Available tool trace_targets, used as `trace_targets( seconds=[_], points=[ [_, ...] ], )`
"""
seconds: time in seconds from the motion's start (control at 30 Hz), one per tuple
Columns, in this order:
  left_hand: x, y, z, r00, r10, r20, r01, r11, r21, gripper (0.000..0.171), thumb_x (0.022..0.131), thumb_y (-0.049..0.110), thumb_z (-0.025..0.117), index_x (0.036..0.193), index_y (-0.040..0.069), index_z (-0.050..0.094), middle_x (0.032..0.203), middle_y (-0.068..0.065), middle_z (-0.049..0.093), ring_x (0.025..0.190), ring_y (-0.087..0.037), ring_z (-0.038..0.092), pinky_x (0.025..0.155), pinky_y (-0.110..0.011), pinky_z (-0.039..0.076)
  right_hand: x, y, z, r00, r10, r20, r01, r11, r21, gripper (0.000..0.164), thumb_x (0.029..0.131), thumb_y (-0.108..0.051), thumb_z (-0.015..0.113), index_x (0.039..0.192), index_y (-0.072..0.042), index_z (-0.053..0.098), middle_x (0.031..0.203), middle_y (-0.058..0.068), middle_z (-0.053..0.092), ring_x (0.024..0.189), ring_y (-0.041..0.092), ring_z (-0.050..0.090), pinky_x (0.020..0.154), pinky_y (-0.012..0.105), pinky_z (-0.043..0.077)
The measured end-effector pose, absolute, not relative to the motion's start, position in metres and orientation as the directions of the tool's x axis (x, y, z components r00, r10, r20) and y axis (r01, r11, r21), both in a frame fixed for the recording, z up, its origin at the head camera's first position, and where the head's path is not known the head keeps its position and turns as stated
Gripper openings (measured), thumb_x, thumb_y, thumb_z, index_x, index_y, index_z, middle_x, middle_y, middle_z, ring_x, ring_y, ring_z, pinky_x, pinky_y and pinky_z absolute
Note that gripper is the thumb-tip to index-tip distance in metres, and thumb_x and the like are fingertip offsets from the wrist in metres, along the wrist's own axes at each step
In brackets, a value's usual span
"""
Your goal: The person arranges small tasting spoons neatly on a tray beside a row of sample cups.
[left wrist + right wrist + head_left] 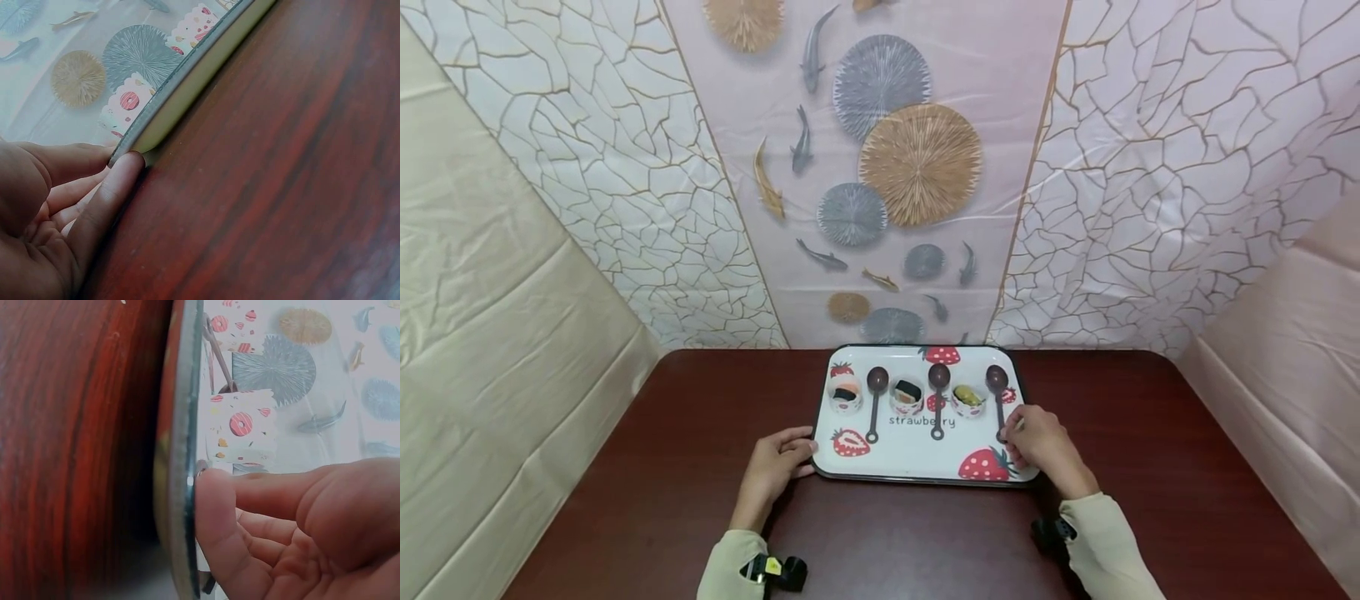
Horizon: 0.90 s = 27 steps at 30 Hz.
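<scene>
A white tray (895, 463) with a dark rim and strawberry prints lies on the table. My left hand (772, 467) pinches its left rim; thumb and forefinger meet at the edge in the left wrist view. At the tray's right side, my right hand (1047, 442) pinches the handle end of the right brown spoon (997, 380), whose bowl points away from me. Two more brown spoons, a left one (877, 381) and a middle one (938, 377), lie between small printed paper cups. The left cup (846, 407) and middle cup (907, 408) hold sushi-like pieces; the right cup (967, 410) holds something yellow-green.
The dark red wooden table (917, 542) spreads around the tray. Behind its far edge hangs a patterned cloth (880, 275) with fish and round leaves. Cream fabric panels (490, 358) stand at both sides. Each wrist wears a small black camera (786, 573).
</scene>
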State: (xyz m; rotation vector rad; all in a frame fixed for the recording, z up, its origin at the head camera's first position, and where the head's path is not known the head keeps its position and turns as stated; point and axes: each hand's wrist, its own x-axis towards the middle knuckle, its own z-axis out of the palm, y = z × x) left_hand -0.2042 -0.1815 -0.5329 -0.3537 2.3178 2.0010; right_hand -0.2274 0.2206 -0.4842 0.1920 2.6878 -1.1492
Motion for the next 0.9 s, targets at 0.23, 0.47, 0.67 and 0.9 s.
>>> trace_targets(
  seconds=[0.23,0.47,0.67,0.9],
  points=[
    [-0.202,-0.183,-0.534,-0.974,-0.128,-0.189,-0.205,0.128,0.970,0.039,0.099,0.008,0.075,0.135,-0.005,0.068,0.109,-0.017,0.075,0.084,-0.017,0.074,0.071,-0.031,0.067,-0.226,0.223,-0.480,-0.977,0.042,-0.207,0.174,0.714,-0.678,0.012,0.102,-0.005,0.056,0.096,0.002,0.065,0.067,0.008,0.063,0.057,0.019,0.062,0.050,0.029,0.049],
    [-0.203,-0.183,-0.532,-0.975,-0.122,-0.186,-0.201,0.124,0.972,0.039,0.099,0.009,0.075,0.135,-0.005,0.068,0.109,-0.016,0.075,0.085,-0.017,0.074,0.071,-0.032,0.067,-0.225,0.223,-0.474,-0.981,0.045,-0.189,0.162,0.729,-0.665,0.019,0.106,-0.016,0.059,0.103,0.002,0.066,0.068,0.008,0.062,0.057,0.019,0.061,0.051,0.030,0.048],
    [-0.203,-0.182,-0.533,-0.975,-0.116,-0.190,-0.203,0.111,0.973,0.037,0.099,0.007,0.075,0.133,-0.005,0.069,0.106,-0.016,0.075,0.084,-0.018,0.074,0.071,-0.032,0.067,-0.224,0.223,-0.468,-0.991,0.038,-0.126,0.113,0.736,-0.667,0.023,0.107,-0.017,0.059,0.110,0.004,0.066,0.078,0.010,0.066,0.060,0.020,0.059,0.052,0.031,0.049],
    [-0.203,-0.183,-0.531,-0.974,-0.116,-0.193,-0.205,0.105,0.973,0.037,0.099,0.006,0.074,0.132,-0.007,0.068,0.105,-0.015,0.075,0.085,-0.018,0.074,0.071,-0.032,0.067,-0.228,0.223,-0.464,-0.996,0.041,0.079,-0.017,0.787,-0.617,0.023,0.105,-0.015,0.061,0.112,0.004,0.072,0.089,0.014,0.069,0.074,0.026,0.058,0.059,0.032,0.045]
  ],
)
